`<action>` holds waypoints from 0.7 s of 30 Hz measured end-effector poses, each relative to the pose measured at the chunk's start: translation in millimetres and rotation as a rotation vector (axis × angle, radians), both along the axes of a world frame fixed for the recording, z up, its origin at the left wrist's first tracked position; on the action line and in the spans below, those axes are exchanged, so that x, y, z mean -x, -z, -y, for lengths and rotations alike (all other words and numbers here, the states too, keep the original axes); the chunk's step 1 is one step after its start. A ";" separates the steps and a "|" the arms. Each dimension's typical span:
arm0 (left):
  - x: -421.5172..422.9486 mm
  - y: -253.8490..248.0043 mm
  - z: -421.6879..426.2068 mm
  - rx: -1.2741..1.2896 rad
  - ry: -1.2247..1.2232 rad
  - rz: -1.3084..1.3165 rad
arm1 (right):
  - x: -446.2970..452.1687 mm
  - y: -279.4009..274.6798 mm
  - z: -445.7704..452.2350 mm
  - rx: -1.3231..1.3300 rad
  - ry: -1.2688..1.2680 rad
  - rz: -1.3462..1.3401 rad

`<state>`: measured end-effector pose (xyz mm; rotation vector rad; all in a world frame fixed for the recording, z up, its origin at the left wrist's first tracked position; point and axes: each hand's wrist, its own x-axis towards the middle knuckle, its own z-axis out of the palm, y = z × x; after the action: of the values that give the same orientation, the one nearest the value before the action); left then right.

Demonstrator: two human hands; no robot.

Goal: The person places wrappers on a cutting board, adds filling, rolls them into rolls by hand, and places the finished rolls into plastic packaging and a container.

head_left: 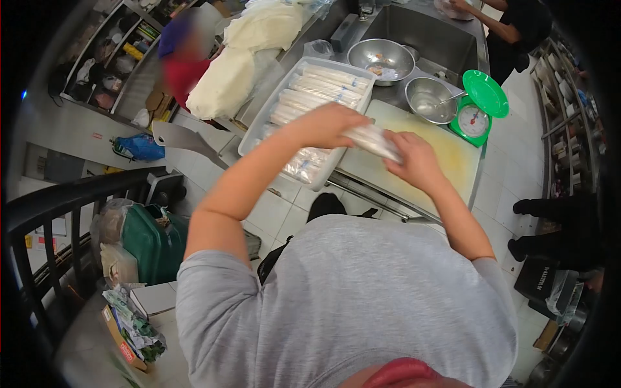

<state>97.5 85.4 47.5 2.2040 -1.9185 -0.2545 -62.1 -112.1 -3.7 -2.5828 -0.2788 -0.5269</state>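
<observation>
A pale, plastic-wrapped roll (375, 142) is held between my two hands above the near-left part of a yellowish-white cutting board (446, 155). My left hand (330, 125) closes on the roll's left end, next to the rim of a white plastic tub (246, 143). On the roll's right end, my right hand (415, 158) has its fingers wrapped round it. Several similar wrapped rolls (323, 84) lie in rows inside the tub. What the wrapping contains cannot be made out.
Behind the board are a steel bowl with scraps (381, 59), a smaller bowl with a spoon (428, 102) and a green scale (474, 121). A sink (424, 32) lies beyond. Pale sheets (223, 81) are piled left of the tub. Other people stand at far left and far right.
</observation>
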 end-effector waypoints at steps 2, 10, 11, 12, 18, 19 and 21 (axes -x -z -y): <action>-11.4 -24.5 -44.7 -0.057 -0.084 0.003 | -27.3 -7.5 -42.4 -0.038 -0.051 0.040; -67.6 -4.4 -160.8 -0.124 -0.216 -0.003 | -97.0 10.6 -162.3 -0.041 -0.103 -0.149; -70.9 9.2 -165.7 -0.101 -0.193 0.013 | -98.2 13.9 -168.0 -0.028 -0.089 -0.187; -72.4 21.7 -169.4 -0.083 -0.173 0.021 | -102.4 19.5 -171.9 -0.006 -0.072 -0.214; -81.8 72.9 -161.5 -0.032 -0.187 0.048 | -114.6 56.5 -192.8 0.295 0.084 -0.177; -83.1 75.8 -159.5 -0.018 -0.179 0.077 | -111.3 54.4 -196.2 0.345 0.126 -0.105; -87.2 82.3 -163.4 0.047 -0.145 0.096 | -108.6 56.4 -201.0 0.442 0.158 -0.043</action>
<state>184.6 248.8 -34.7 2.3502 -1.7802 -0.0810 46.4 88.9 -60.1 -3.0604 -0.1928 -0.5100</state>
